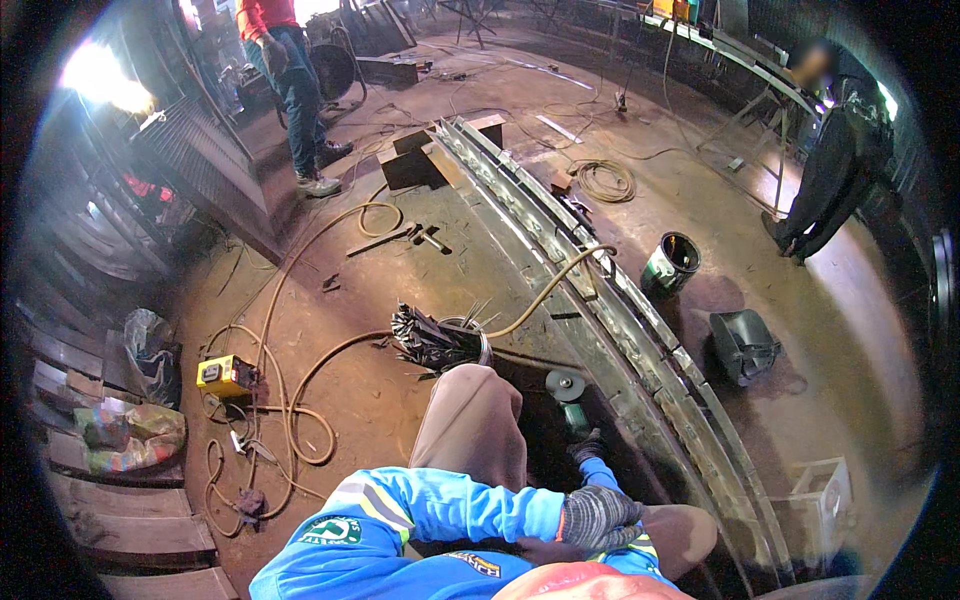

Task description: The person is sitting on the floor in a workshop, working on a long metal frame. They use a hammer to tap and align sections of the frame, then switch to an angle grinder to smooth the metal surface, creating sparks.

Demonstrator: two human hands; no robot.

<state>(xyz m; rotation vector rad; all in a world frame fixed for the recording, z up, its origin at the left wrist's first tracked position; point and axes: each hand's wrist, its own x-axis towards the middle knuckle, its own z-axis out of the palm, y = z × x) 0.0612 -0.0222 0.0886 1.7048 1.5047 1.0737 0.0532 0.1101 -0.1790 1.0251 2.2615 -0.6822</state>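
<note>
My right hand (590, 446), in a dark glove, is closed around the rear of an angle grinder (573, 416). The grinder's round disc (565, 384) points away from me, just left of a long steel beam (600, 330). My left arm crosses in front of my body, and my left hand (598, 517), in a grey knitted glove, lies over my right sleeve (600, 474) with its fingers curled; its palm is hidden. Ahead of my left knee, a bundle of thin dark rods (430, 337) stands in a round container. A hose (545, 292) runs over the beam.
Right of the beam are an open can (670, 265), a black welding helmet (743, 345) and a coiled cable (605, 181). A hammer (432, 238), a yellow box (225, 375) and looped hoses (290, 400) lie leftward. Two people (290, 80) (845, 150) stand farther off.
</note>
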